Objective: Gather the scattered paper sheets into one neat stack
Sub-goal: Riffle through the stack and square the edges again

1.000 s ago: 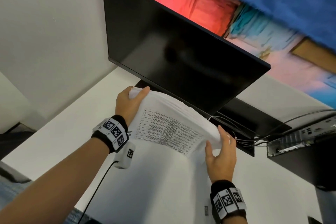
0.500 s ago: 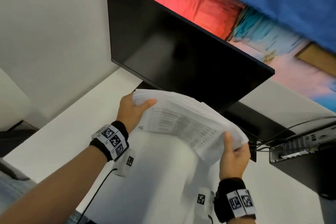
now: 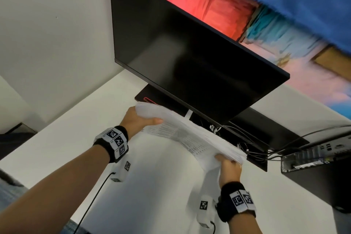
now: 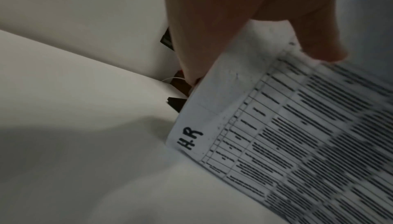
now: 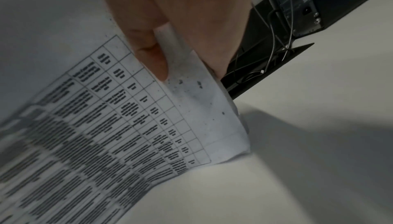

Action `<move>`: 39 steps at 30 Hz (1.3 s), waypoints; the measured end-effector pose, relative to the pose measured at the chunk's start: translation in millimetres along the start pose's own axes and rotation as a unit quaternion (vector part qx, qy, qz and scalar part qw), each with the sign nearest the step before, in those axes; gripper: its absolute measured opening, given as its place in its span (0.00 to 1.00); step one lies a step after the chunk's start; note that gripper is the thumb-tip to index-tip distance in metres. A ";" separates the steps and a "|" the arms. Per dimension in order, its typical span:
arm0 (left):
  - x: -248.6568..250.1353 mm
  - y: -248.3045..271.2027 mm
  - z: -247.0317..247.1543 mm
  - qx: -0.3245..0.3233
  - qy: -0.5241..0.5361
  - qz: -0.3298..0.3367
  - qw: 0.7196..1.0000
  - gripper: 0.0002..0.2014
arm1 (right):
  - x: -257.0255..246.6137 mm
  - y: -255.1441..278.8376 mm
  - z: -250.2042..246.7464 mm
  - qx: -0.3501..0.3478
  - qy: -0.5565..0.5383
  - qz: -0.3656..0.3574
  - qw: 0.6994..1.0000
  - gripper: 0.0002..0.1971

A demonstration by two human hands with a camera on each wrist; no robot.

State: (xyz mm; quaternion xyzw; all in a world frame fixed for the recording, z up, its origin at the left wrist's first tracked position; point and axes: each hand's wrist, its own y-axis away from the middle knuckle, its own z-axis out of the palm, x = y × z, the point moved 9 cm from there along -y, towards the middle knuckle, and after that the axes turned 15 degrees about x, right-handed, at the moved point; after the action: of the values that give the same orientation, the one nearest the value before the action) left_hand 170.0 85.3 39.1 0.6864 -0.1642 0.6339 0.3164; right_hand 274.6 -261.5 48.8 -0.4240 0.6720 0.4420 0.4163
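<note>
White paper makes up the stack of sheets (image 3: 190,135), which both hands hold in the air above the white bench (image 3: 57,138), just in front of the lower edge of the black monitor (image 3: 190,53). The top sheet carries a printed table with many rows of small text, and in the left wrist view the handwritten letters "HR" stand in its margin near one corner.

The left hand (image 3: 136,122) takes the far left end of the stack. Its grip is closed on the paper: the thumb (image 4: 319,42) presses on the top sheet and the other fingers go under the stack. The right hand (image 3: 229,167) takes the near right end in the same way. In the right wrist view the thumb (image 5: 149,51) lies on the printed side and the fingers are curled behind the edge, so this grip is also closed on the stack.

Between the two hands the stack sags and bends, and its edges are fanned, not flush.

At the right on the bench stands a black computer case (image 3: 313,167), with several cables (image 3: 284,150) between it and the monitor base. Behind the monitor a colourful picture (image 3: 247,15) hangs on the wall. Both wrists carry black bands with square printed markers.
</note>
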 end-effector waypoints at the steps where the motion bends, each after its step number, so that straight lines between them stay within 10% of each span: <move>1: -0.7 0.1 4.6 0.003 0.007 -0.008 1.000 0.23 | -0.3 1.5 1.8 0.003 -0.019 0.018 1.000 0.20; 8: -1.4 -1.1 1.8 0.060 0.011 0.000 0.998 0.32 | 1.8 -0.9 -2.0 -0.006 -0.041 0.022 0.999 0.22; 18: 34.3 -1.9 2.3 0.141 0.059 0.012 0.988 0.19 | -29.8 11.9 -7.0 0.036 -0.178 0.035 0.983 0.39; 25: 41.4 -9.4 8.5 0.169 0.046 -0.005 0.985 0.17 | -22.6 8.4 -12.5 0.101 -0.160 0.035 0.981 0.23; 35: 45.3 -7.7 12.4 0.120 0.048 -0.012 0.992 0.16 | -31.4 7.4 -12.6 0.063 -0.141 -0.025 0.988 0.26; 39: 29.7 -10.0 8.7 0.071 -0.013 -0.012 0.997 0.26 | -35.4 10.4 -7.4 -0.048 -0.094 -0.073 0.992 0.42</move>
State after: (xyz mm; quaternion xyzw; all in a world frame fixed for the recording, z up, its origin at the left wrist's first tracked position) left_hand 187.2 92.4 65.8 0.7169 -0.1147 0.6314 0.2723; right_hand 273.9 -258.8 86.3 -0.4481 0.5749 0.4800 0.4881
